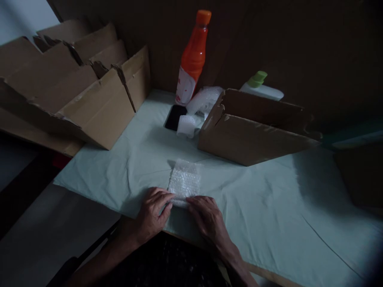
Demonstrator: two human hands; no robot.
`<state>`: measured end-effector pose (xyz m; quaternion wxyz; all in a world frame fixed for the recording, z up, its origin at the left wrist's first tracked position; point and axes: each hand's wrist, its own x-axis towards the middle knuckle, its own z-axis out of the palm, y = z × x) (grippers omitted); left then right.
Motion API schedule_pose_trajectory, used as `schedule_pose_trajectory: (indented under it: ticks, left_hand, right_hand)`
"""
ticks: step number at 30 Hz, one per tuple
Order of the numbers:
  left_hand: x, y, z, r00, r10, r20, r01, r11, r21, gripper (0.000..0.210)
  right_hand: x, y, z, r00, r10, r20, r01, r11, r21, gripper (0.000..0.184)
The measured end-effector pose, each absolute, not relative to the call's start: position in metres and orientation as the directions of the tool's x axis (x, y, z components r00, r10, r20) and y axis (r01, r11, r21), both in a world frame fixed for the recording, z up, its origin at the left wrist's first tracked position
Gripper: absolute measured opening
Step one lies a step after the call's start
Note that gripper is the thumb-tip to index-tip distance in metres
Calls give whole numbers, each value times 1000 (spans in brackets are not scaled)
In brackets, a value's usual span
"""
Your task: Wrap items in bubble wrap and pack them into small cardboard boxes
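Note:
A small rectangle of bubble wrap (184, 178) lies flat on the pale green cloth near the table's front edge. Its near edge looks folded or rolled over. My left hand (155, 209) has thumb and fingers closed on the near left corner. On the near right corner, my right hand (207, 215) presses its bent fingers down, with its thumb mostly hidden. Whether anything lies inside the fold cannot be made out.
Cardboard boxes (98, 107) stand at the left, another open box (236, 137) at the right. Behind are an orange bottle (193, 56), a black phone-like object (174, 117), a bubble wrap roll (186, 126), loose bubble wrap (206, 99) and a green-capped white bottle (263, 91).

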<state>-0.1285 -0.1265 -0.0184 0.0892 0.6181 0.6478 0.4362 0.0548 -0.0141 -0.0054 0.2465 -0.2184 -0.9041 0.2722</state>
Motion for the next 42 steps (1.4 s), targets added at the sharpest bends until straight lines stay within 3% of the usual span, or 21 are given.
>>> schedule_pose_trajectory:
  ticks: [3,8,13,17,20,23,28,32,35,38,42]
  left_hand:
    - [-130,-121,-18,-237,870,433,751,-118,649,21]
    - [-137,-104,-14,-265,886,380,800,-19,600,24]
    - [-140,-87,-14,-294,904,311,826,77,558,22]
    - [-141,-96,-9,-272,902,335,813,29,581,30]
    - [-141,-110,-2,-144,929,341,778,-106,620,33]
    - [-141,-115,2,-119,948,296,743,-113,660,30]
    - [-141,-94,-5,-188,947,262,819,4,573,28]
    - [-141,-79,-9,-260,940,223,826,97,555,28]
    - [-141,-86,-7,-418,895,159,648,171,742,34]
    - [-138,-101,-2,-518,853,-70,268,240,933,45]
    - [-130,-108,5,-363,870,-333,-196,278,940,73]
  right_hand:
    - [56,-13,-9,-754,535,382,274,784,-557,24]
    - [59,-17,-4,-681,530,506,374,845,-382,30]
    - [49,-11,-3,-797,450,402,352,888,-296,24]
    - [41,0,-6,-813,452,366,329,877,-350,23]
    - [46,1,-3,-814,493,308,310,816,-489,23]
    - [55,-3,-1,-802,538,258,307,743,-595,23]
    - [59,-12,2,-732,562,385,426,818,-386,26]
    - [48,-13,1,-801,501,327,415,859,-299,26]
    - [42,-7,-3,-775,530,344,428,841,-331,19]
    - [41,-2,-7,-706,594,385,398,783,-477,19]
    - [46,-4,-4,-709,659,250,314,612,-725,20]
